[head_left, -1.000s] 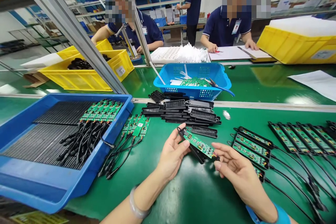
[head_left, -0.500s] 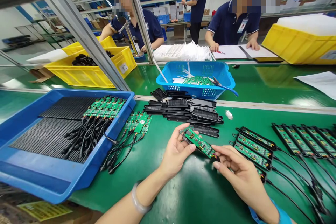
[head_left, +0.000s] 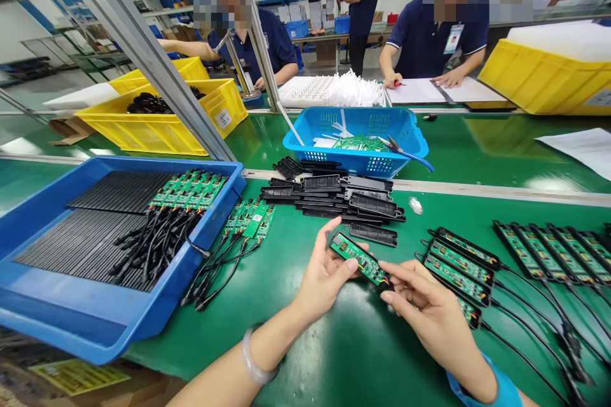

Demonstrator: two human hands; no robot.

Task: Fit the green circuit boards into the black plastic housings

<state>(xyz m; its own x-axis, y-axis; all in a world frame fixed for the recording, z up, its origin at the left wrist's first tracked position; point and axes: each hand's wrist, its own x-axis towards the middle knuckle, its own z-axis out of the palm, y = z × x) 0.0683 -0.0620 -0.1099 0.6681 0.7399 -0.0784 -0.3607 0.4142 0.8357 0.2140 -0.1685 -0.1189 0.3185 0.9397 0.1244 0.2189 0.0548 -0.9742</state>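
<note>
Item, one: narrow green circuit board (head_left: 359, 259), gripped at either end by my left hand (head_left: 324, 273) and right hand (head_left: 429, 311), over the green table (head_left: 334, 356). Bare table lies nearer me.

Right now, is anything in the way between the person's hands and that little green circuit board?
Nothing visible. The left hand and the right hand both hold the green circuit board directly, one at each end, above the green mat. The black covers lie behind it, apart.

The green bench (head_left: 344, 356) carries a blue tray (head_left: 71, 324), loose circuit boards (head_left: 251, 219), stacked black housings (head_left: 344, 197) and a blue basket (head_left: 356, 165).
</note>
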